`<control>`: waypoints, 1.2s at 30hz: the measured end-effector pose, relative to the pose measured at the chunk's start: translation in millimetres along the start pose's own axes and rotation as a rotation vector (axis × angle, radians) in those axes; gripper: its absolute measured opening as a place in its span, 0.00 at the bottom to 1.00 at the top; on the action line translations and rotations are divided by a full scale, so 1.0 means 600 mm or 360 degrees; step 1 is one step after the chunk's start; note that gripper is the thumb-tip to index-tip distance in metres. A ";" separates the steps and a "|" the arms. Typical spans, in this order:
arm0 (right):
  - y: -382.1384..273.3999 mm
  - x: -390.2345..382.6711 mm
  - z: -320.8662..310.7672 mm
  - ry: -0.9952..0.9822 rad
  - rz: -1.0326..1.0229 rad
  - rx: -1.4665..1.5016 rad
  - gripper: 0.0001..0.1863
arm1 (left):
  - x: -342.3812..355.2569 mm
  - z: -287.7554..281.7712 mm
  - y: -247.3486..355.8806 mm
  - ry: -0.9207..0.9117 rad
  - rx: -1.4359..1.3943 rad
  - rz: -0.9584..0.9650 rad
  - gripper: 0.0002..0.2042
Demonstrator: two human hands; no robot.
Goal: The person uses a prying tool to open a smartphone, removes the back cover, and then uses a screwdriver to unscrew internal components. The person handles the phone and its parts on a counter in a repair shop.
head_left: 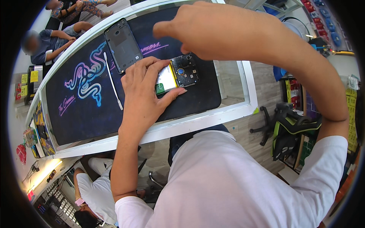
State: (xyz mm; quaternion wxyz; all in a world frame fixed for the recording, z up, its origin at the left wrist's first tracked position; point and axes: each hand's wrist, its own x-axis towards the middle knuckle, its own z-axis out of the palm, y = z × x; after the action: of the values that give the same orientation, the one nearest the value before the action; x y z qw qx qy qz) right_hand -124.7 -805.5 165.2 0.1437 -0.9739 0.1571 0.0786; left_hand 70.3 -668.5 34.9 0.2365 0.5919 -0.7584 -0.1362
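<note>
My left hand (142, 83) grips an opened smartphone (186, 70) that lies on a black desk mat (182, 104). Its fingers rest at the far edge and its thumb at the near edge. The phone's silver battery (164, 79) shows beside my fingers, and the dark camera end points right. Above and beyond the phone, my right hand (194, 28) is raised with its fingers bent in; anything in them is hidden. Left of the phone lies a dark phone back cover (123, 45), inner side up. A thin white stick (113, 81) lies beside the cover.
The mat covers a glass-topped counter with a white frame (182, 131). Two people sit beyond it at upper left. Another person (95, 190) in white is at lower left, holding a pink phone. A black and green chair (292, 127) stands at right, near shelves of packaged goods.
</note>
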 end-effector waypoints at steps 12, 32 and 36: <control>0.001 0.003 0.007 -0.0038 0.0050 -0.0138 0.14 | -0.001 0.000 -0.005 -0.0014 0.0001 0.0005 0.33; -0.026 -0.039 -0.026 -0.0106 0.0298 0.0309 0.14 | 0.002 -0.001 -0.007 -0.0010 -0.0019 -0.0003 0.31; -0.028 -0.036 -0.024 -0.0098 0.0357 0.0371 0.14 | 0.001 -0.001 -0.004 0.0046 -0.0030 0.0013 0.27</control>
State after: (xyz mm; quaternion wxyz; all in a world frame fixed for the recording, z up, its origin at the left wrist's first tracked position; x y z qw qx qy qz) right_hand -138.1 -788.7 187.2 0.2508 -0.9241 0.2685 0.1052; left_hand 72.3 -669.8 34.3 0.2537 0.5883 -0.7560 -0.1338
